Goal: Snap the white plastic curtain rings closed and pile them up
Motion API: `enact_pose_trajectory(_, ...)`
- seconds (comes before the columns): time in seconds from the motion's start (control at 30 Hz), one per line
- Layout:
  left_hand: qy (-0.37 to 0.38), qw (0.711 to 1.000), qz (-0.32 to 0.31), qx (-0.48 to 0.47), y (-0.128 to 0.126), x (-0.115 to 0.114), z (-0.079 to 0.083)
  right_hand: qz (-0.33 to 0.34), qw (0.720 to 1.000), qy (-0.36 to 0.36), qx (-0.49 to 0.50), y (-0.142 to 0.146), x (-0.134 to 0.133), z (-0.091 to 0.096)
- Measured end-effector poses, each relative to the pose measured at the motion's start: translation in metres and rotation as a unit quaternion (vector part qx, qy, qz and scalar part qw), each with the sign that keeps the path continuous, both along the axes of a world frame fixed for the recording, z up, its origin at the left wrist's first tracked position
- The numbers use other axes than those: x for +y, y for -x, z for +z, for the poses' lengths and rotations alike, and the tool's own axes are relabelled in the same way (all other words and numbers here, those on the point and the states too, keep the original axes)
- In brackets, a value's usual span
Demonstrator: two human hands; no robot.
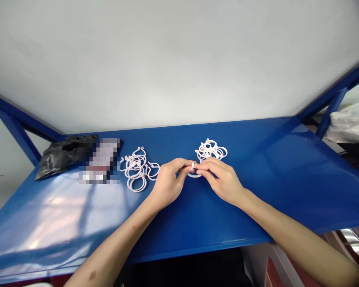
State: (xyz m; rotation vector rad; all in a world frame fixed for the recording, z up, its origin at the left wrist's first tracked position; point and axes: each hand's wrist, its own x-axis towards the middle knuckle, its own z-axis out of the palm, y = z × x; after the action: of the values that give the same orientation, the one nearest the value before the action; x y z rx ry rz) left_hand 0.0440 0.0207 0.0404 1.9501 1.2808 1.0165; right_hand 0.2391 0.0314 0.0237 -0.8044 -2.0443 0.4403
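Between my two hands is a white plastic ring (194,175), with a small white knob at its top; it looks like a curtain ring. My left hand (172,179) pinches it from the left with thumb and forefinger. From the right, my right hand (223,179) pinches the same ring near the knob. The fingertips hide much of it. Just beyond my right hand lies a pile of similar white rings (211,149). Left of my left hand is another loose pile of white rings (136,169), some with open ends.
The work stands on a blue shelf (272,159) with a pale wall behind. At the left lie a black plastic bag (58,157) and a blurred flat box (101,159). Blue frame bars (332,107) rise at both sides. A whitish plastic bag (351,121) is at the far right.
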Motion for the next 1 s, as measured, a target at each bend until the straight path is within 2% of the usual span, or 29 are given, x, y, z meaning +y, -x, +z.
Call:
enact_pose_trajectory(0.07, -0.016, 0.999, -0.013, 0.05, 0.007, 0.004, 0.004, -0.032, 0.999, -0.03, -0.015, -0.003, 0.007, 0.004)
enact_pose_trajectory(0.13, -0.033, 0.989, 0.006, 0.147, 0.019, 0.009, 0.007, -0.083, 0.995, -0.047, -0.034, -0.008, 0.016, 0.006)
enact_pose_trajectory(0.23, -0.063, 0.938, 0.061, 0.336, 0.044, 0.019, 0.005, -0.178, 0.981, -0.034, -0.062, -0.021, 0.032, 0.007)
enact_pose_trajectory(0.33, -0.036, 0.901, 0.054, 0.428, 0.066, 0.026, 0.002, -0.221, 0.972, -0.005, -0.083, -0.032, 0.042, 0.006)
enact_pose_trajectory(0.43, -0.007, 0.899, 0.027, 0.438, 0.076, 0.028, 0.0, -0.165, 0.981, 0.004, -0.103, -0.033, 0.043, 0.003)
enact_pose_trajectory(0.57, -0.008, 0.908, 0.024, 0.419, 0.078, 0.031, -0.003, -0.101, 0.985, -0.018, -0.136, -0.027, 0.039, -0.003)
enact_pose_trajectory(0.77, -0.029, 0.914, 0.048, 0.402, 0.071, 0.036, -0.004, -0.118, 0.982, -0.033, -0.144, -0.022, 0.035, -0.006)
enact_pose_trajectory(1.0, -0.039, 0.949, 0.089, 0.3, 0.056, 0.032, 0.001, -0.131, 0.984, -0.044, -0.113, -0.019, 0.029, 0.001)
